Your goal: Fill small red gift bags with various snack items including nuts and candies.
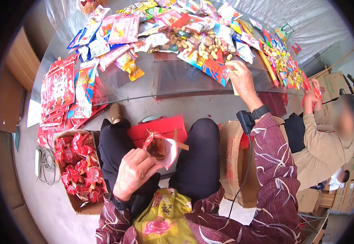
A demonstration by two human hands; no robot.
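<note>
Above my lap, my left hand (135, 171) grips the edge of a small red-and-white paper bag (171, 153), its mouth spread and its brownish inside showing. My right hand (242, 78) is stretched out over the near edge of the glass table, fingers bent together. What they hold, if anything, I cannot make out. Just left of those fingers lies a blue-and-orange snack packet (205, 67). Beyond the fingertips is a pile of peanuts (207, 49) in shells, mixed with wrapped sweets.
Snack packets (124, 28) cover the table's far side; small wrapped candies (284, 67) lie right. Flat red bags (58, 87) are stacked left. A carton (79, 209) of filled red bags stands by my left leg, another carton (236, 162) by my right. A person (327, 150) sits at right.
</note>
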